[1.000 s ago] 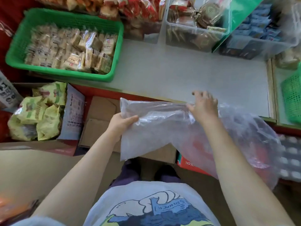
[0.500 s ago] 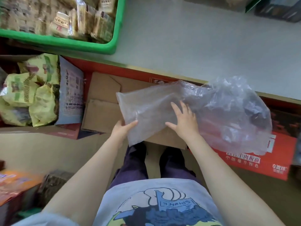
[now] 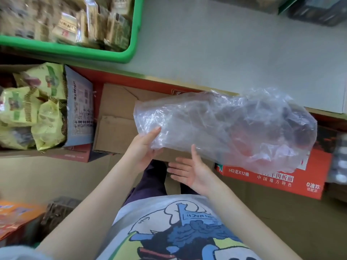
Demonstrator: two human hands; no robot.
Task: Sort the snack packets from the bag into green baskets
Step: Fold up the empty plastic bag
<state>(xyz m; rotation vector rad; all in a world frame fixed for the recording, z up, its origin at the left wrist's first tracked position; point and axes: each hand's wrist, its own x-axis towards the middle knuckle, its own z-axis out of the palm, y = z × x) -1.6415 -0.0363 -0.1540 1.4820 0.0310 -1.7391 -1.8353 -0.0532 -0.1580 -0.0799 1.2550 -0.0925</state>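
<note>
Head view, looking down. Clear plastic bag [image 3: 225,128] at frame centre, crumpled, seemingly empty, pinched at its lower-left corner by left hand [image 3: 144,147], thumb on top. Right hand [image 3: 189,169] just below bag, palm up, fingers spread and straight, holding nothing, thumb tip at the plastic. Green basket [image 3: 75,51] at upper left, on grey counter [image 3: 225,53], full of small wrapped snack packets [image 3: 75,25]. Open cardboard box [image 3: 78,109] at left, holding yellow-green pouches [image 3: 33,109]. Red carton [image 3: 272,177] at lower right.
</note>
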